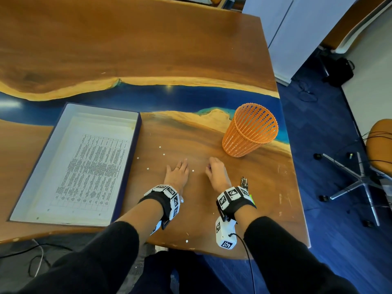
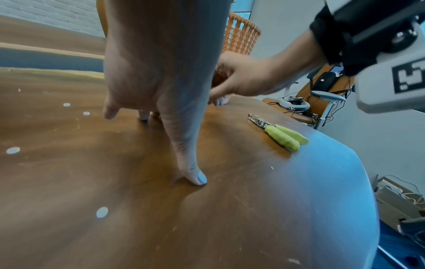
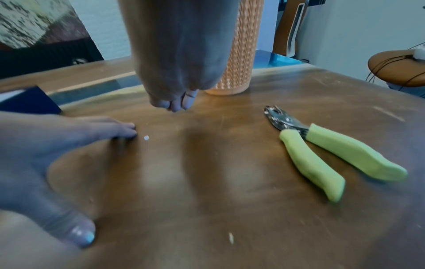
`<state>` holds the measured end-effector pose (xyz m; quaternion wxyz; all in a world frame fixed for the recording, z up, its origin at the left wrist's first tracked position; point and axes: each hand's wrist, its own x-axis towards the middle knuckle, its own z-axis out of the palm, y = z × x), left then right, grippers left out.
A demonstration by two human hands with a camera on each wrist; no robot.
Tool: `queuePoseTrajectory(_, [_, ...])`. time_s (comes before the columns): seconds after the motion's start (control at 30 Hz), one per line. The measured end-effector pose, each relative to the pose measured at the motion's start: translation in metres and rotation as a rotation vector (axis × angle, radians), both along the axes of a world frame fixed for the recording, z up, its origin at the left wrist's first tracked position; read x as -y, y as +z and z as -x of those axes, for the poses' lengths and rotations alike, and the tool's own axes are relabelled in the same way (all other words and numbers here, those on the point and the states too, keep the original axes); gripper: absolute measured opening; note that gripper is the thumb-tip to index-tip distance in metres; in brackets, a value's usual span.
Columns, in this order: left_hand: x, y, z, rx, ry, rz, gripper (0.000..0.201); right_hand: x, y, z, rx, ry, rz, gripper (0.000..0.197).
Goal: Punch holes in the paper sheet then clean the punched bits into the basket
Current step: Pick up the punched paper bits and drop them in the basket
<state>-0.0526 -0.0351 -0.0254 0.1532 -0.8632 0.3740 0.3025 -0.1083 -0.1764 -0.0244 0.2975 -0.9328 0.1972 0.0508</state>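
- Printed white paper sheet (image 1: 84, 170): lower left of the head view, flat inside a shallow white-lined, dark-edged box tray (image 1: 27, 183); small holes visible along its near edge, so punching judged done.
- Hand-held metal hole punch with yellow-green handles (image 3: 322, 152): right of the right-wrist view, lying on the table, untouched by either hand.
- Small white round punched bits (image 1: 164, 154): scattered on the brown wooden table with a blue resin strip (image 1: 148, 49), centre of the head view; one (image 1: 193, 171) between the two hands, another (image 1: 186, 241) near the table's front edge.
- Orange plastic lattice basket (image 1: 250, 130): right of centre in the head view, upright on the table, beyond the right hand; contents not discernible.
- Left hand (image 1: 177, 174): centre of the head view, spread flat, fingers straight, pressing on the table, thumb tip down; holding nothing.
- Right hand (image 1: 216, 171): just right of the left, fingers curled together, tips near the table; whether any bits are pinched cannot be told.
- Progress, as a judgement: sheet punched and stowed, tool set aside; clean-up under way, most bits still to gather and drop into the basket.
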Motion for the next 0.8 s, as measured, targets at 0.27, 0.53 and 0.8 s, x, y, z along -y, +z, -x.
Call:
queuePoseTrajectory(0.27, [0.003, 0.01, -0.013, -0.059, -0.018, -0.004, 0.121, 0.025, 0.067, -0.042, 0.333, -0.003, 0.02, 0.006])
queuePoseTrajectory(0.53, [0.004, 0.006, -0.013, -0.032, -0.035, 0.001, 0.115, 0.088, 0.132, -0.047, 0.558, -0.199, 0.072, 0.008])
queuePoseTrajectory(0.8, [0.004, 0.006, -0.018, -0.065, -0.048, -0.008, 0.122, 0.128, 0.119, -0.038, 0.307, -0.369, 0.105, 0.021])
